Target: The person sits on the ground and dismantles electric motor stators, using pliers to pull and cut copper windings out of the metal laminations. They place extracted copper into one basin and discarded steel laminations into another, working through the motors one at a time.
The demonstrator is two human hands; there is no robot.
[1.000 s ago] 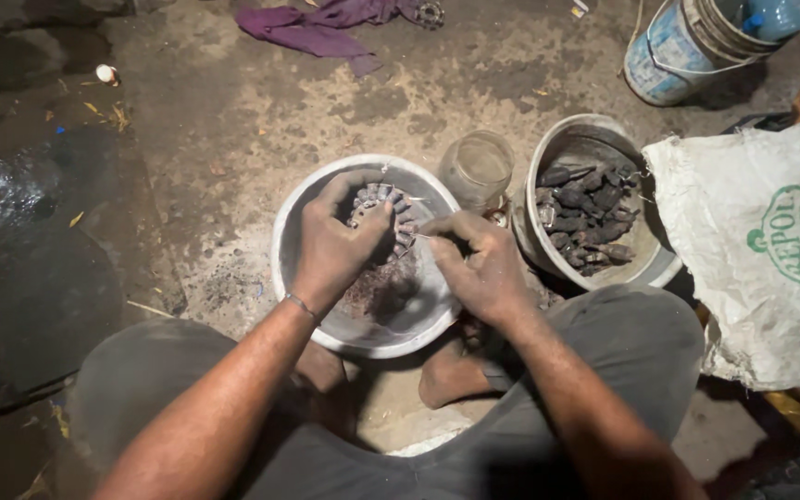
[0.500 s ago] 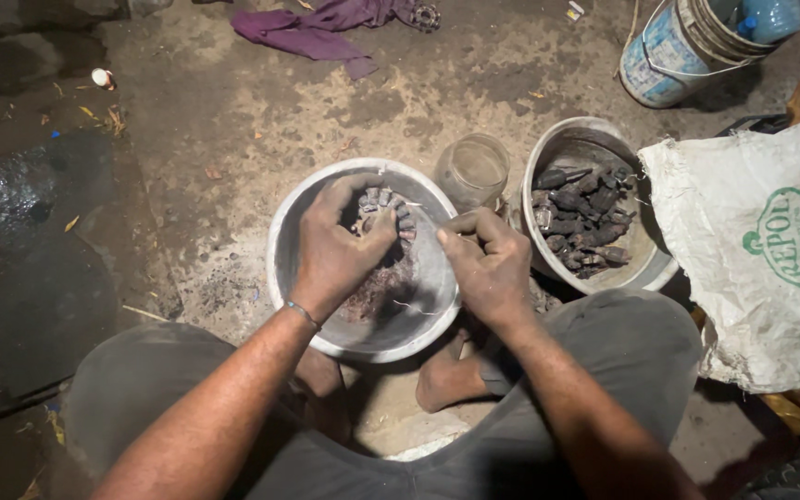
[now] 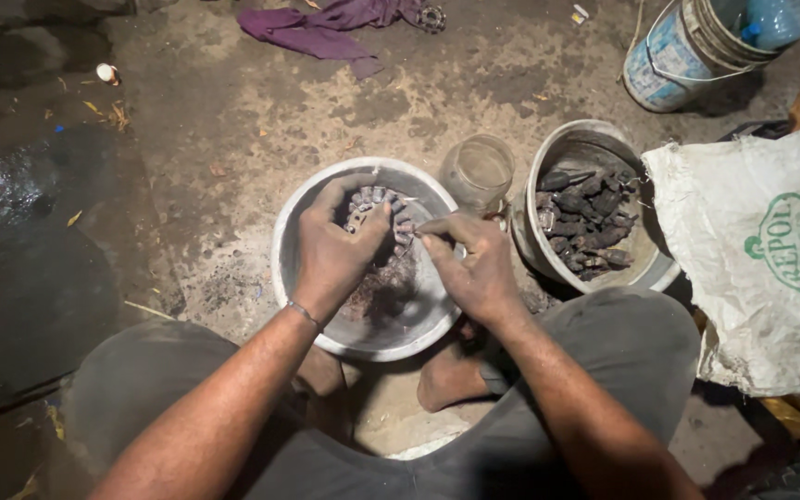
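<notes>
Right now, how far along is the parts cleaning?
Done: nothing visibly finished or set aside. In hand: left hand holds a round toothed part over the metal basin; right hand picks at it. Left: the second bowl is full of dark grimy parts.

left hand (image 3: 331, 255) grips toothed ring (image 3: 374, 206) | right hand (image 3: 476, 264) picks it | bowl (image 3: 300, 306)

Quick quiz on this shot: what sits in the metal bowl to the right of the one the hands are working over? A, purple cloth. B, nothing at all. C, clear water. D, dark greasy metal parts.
D: the right-hand bowl holds a pile of dark, grimy parts; the purple cloth lies on the ground farther off.
</notes>
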